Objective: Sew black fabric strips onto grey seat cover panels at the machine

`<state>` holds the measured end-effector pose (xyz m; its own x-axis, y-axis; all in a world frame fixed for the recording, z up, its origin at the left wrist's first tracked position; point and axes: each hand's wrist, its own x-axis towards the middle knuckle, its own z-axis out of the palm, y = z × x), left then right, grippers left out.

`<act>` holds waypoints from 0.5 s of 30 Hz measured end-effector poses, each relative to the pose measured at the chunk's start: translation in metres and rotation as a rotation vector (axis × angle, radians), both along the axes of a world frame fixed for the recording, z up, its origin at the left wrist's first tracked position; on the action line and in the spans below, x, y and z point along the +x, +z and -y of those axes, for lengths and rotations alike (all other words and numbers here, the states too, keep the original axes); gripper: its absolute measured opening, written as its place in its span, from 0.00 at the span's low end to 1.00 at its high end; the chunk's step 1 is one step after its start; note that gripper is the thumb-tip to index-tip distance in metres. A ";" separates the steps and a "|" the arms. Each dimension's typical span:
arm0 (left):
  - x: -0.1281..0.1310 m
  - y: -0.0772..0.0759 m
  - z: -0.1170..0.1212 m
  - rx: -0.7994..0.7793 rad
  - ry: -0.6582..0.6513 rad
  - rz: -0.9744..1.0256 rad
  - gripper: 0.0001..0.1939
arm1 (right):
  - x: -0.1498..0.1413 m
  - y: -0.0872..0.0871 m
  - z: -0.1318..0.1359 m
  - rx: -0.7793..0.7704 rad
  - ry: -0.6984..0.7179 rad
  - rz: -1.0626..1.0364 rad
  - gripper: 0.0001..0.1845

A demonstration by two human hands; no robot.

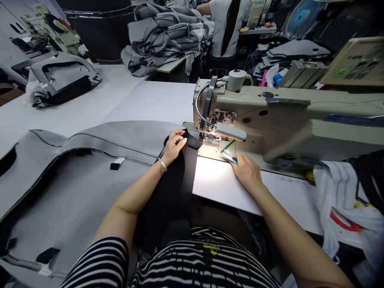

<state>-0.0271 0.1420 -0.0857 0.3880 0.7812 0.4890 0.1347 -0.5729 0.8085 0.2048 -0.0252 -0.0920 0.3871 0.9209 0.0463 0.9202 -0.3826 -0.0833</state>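
Note:
My left hand [174, 147] is closed on the edge of a piece of black fabric [183, 168], pinching it between thumb and fingers just left of the sewing machine's needle area [210, 136]. The black fabric joins a large grey padded cover [129, 132] that spreads over the table to the left, with black edging and small tabs. In my right hand [247, 171] is a pair of thread snips [230, 157] with silver blades and a blue part, held over the machine bed. A thin green strip [228, 146] lies just beyond the blades.
The sewing machine [285, 116] fills the right side, its lamp lighting the bed. A striped white cloth [337, 192] hangs at the right. Behind are a heap of grey covers [171, 36], another sewn cover [60, 78], a person [226, 28] and a blue fan [303, 18].

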 end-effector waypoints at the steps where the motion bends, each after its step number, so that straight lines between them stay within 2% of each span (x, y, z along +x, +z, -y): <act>1: 0.001 0.004 0.007 0.070 -0.021 -0.029 0.13 | 0.007 -0.001 0.010 0.014 -0.019 0.036 0.12; 3: 0.005 0.012 0.022 0.186 -0.073 -0.088 0.12 | 0.013 -0.001 0.024 0.087 -0.041 0.062 0.13; 5: 0.007 0.018 0.038 0.269 -0.121 -0.155 0.11 | 0.005 0.004 0.029 0.215 0.004 -0.044 0.15; 8: 0.009 0.022 0.058 0.347 -0.204 -0.279 0.10 | -0.020 0.013 0.020 0.362 0.188 -0.532 0.16; 11: 0.007 0.019 0.073 0.381 -0.259 -0.378 0.09 | -0.048 0.017 0.002 0.360 0.289 -1.114 0.20; 13: 0.006 0.015 0.080 0.397 -0.254 -0.413 0.07 | -0.063 0.016 -0.009 0.360 0.309 -1.353 0.21; 15: 0.004 0.011 0.084 0.418 -0.218 -0.437 0.06 | -0.073 0.014 -0.018 0.419 0.304 -1.469 0.17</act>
<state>-0.0229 0.0580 -0.0744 0.7487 0.4401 0.4957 0.2465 -0.8790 0.4081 0.1315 -0.0077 -0.0782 0.1296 0.9889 0.0727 -0.0258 0.0767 -0.9967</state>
